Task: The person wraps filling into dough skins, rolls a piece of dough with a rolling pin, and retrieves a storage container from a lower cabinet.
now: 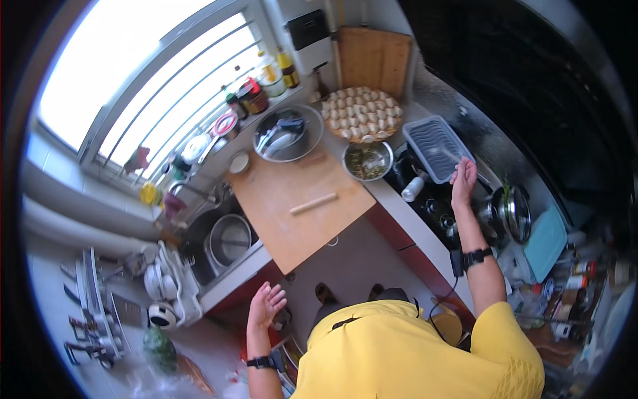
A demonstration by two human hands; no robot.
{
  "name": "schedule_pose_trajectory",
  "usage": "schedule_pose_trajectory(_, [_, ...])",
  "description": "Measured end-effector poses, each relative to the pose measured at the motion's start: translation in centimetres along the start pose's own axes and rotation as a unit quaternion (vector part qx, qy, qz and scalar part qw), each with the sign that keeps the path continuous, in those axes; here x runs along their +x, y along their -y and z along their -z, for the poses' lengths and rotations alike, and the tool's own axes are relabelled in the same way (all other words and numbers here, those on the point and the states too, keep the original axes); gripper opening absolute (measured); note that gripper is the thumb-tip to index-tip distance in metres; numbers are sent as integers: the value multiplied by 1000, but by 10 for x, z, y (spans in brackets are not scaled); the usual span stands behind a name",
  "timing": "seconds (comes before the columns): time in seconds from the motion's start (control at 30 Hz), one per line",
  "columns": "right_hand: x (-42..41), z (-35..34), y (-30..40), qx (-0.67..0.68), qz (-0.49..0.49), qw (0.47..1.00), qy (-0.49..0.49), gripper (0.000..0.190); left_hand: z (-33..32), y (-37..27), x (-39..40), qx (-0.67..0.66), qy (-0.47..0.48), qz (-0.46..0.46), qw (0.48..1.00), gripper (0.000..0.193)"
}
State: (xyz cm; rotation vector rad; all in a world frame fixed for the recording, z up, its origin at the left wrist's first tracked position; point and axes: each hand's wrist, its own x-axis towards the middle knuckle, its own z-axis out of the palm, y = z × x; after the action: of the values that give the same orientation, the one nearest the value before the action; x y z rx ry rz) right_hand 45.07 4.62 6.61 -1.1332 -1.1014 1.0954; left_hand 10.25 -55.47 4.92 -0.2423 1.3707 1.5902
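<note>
My right hand [464, 180] is over the near end of a grey ribbed plastic tray [419, 130], its fingers drawn together. A faint pale streak shows just beyond the fingertips; whether the fingers pinch anything is too blurred to tell. Low on the left, my left hand [268, 302] hangs in the air with fingers apart and nothing in it. It is below the near corner of a wooden board [279, 234]. On that board lies a wooden rolling pin [314, 204]. A metal bowl [387, 158] with chopped green filling stands beside a round tray of folded dumplings [363, 113].
A large basin [315, 144] and a small jar [239, 162] sit at the board's far side. The sink holds a metal pot [230, 240]. A white bottle [412, 189] lies by the black stove [433, 212]. Seasoning bottles [271, 75] line the windowsill. Knives [89, 304] hang left.
</note>
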Motion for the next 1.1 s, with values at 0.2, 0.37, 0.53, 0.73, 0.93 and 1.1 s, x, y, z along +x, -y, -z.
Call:
schedule_pose_trajectory(0.2, [-135, -81, 80, -42, 160, 923, 349, 10, 26, -11, 12, -4, -30, -5, 1000, 74])
schedule_pose_trajectory(0.37, [-196, -113, 86, -199, 162, 763, 593, 20, 53, -34, 73, 52, -18, 35, 998, 59])
schedule_pose_trajectory(0.53, [-232, -155, 58, -219, 142, 742, 617, 24, 66, -67, 141, 55, -15, -1, 998, 52])
schedule_pose_trajectory(0.73, [-252, -222, 43, -290, 127, 720, 617, 26, 63, -119, 196, 140, -38, -38, 989, 32])
schedule_pose_trajectory(0.93, [-250, -281, 39, -333, 104, 671, 655, 32, 77, -149, 233, 147, -74, -52, 985, 36])
schedule_pose_trajectory(1.1, [-204, -342, 20, -386, 97, 653, 644, 40, 79, -144, 244, 94, -93, -20, 991, 46])
